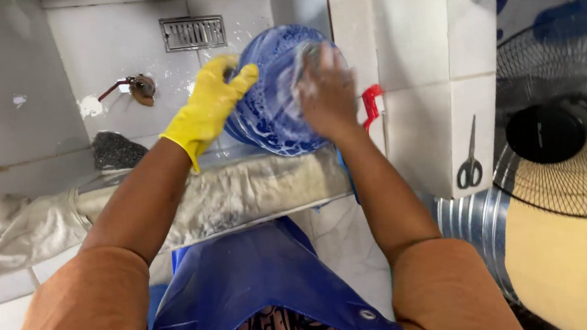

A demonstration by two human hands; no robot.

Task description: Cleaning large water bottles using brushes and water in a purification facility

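A round blue plate (pixel 269 111), covered in soap foam, is held up on edge over a tiled wash area. My left hand (pixel 210 102), in a yellow rubber glove, grips its left rim. My right hand (pixel 326 94) is bare, soapy and blurred, pressed flat against the plate's right face; whether it holds a sponge I cannot tell.
A worn cloth-covered ledge (pixel 240 193) runs below the plate. A floor drain grate (pixel 192 32) and a small tap (pixel 138 86) lie beyond. Scissors (pixel 470 159) hang on the tiled wall at right, next to a fan grille (pixel 559 119). A blue apron (pixel 260 277) covers my front.
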